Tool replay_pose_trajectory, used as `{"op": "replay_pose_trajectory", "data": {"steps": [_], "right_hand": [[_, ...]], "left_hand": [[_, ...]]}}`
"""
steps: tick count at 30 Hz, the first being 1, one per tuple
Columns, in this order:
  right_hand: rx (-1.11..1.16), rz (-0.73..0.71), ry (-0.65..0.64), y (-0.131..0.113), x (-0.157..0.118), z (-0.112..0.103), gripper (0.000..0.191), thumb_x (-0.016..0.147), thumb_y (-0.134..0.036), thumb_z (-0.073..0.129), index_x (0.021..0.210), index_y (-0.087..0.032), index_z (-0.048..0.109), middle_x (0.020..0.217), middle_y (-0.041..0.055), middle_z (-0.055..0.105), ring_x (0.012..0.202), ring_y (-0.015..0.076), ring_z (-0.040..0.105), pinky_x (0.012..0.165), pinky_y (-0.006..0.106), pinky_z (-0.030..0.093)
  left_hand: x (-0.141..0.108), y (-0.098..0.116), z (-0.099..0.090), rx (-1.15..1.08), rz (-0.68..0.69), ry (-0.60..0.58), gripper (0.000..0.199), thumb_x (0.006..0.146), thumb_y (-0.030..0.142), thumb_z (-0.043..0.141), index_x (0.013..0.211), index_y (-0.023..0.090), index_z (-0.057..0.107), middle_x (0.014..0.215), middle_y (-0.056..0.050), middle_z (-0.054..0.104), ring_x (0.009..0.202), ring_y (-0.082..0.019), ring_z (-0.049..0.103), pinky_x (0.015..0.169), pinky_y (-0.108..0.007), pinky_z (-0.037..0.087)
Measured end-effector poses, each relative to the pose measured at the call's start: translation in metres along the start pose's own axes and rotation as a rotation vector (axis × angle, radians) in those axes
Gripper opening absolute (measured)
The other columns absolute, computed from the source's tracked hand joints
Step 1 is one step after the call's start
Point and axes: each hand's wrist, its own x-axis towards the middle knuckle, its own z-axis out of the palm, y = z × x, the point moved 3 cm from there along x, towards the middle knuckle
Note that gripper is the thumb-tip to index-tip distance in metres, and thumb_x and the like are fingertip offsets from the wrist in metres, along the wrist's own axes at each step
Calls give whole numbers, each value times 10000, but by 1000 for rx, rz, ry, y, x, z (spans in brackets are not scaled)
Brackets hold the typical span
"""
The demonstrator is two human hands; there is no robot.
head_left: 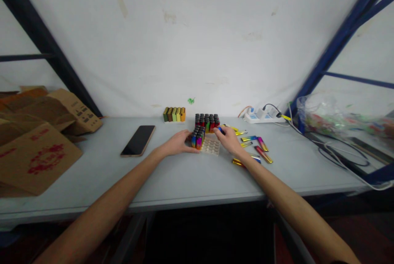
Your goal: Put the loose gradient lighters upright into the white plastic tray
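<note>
A pale tray (211, 146) with rows of round pockets lies on the table, its left part filled with upright shiny lighters (198, 141). My left hand (179, 143) is closed round the tray's left side, thumb along the front edge and fingers behind. Over the right part of the tray, my right hand (229, 139) pinches a lighter (221, 130) of which a dark blue end shows; the rest is hidden by the fingers. Right of that hand, several loose metallic lighters (263, 154) in gold, red, blue and purple lie scattered, some partly behind my forearm.
Behind the tray stands a block of black-topped lighters (207, 119); a yellow-green set (174, 114) is by the wall. A phone (138, 141) and paper bags (46, 149) are on the left. A power strip (266, 116), cables and a plastic bag (320, 112) are on the right.
</note>
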Motion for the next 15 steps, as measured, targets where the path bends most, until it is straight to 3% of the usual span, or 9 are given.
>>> {"op": "replay_pose_trajectory", "data": {"steps": [7,15], "right_hand": [[-11,-21,-9,0,0,-1,352,851,-493,429,621,-227,419,577,-24,413,603,151,418,595,285,261],[-6,-33,-12,1,0,-1,442,920,-562,453,643,-218,426,605,-31,415,618,146,413,610,284,268]], "left_hand": [[-2,-4,-4,-71,-1,-34,634,666,675,802,1020,165,677,974,-62,701,903,-275,644,774,-340,507],[-2,-3,-4,-61,-28,-48,664,653,675,808,1034,146,682,985,-83,708,889,-285,649,751,-345,498]]}}
